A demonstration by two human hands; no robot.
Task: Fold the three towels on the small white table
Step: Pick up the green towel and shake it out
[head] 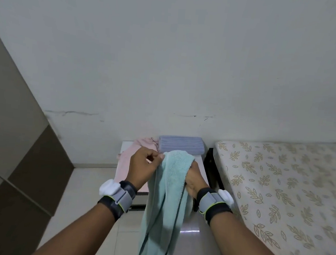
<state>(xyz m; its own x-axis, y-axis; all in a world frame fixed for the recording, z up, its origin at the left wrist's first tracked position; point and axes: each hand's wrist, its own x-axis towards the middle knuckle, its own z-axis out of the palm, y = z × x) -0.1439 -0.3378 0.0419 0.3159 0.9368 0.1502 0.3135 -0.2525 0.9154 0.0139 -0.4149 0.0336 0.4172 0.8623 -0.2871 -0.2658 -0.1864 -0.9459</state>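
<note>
A light teal towel (165, 203) hangs in the air in front of the small white table (202, 162), draping down toward the floor. My left hand (142, 168) pinches its top edge on the left. My right hand (194, 180) grips the top on the right, partly hidden behind the cloth. A lavender striped towel (181, 144) lies folded at the back of the table. A pink towel (129, 156) lies unfolded on the table's left part and hangs over its edge.
A mattress with a leaf print (282, 192) stands close on the right, on a dark frame (210, 165). A brown and beige cabinet (14, 155) fills the left. A white wall rises behind the table. Pale floor tiles (89, 191) lie below.
</note>
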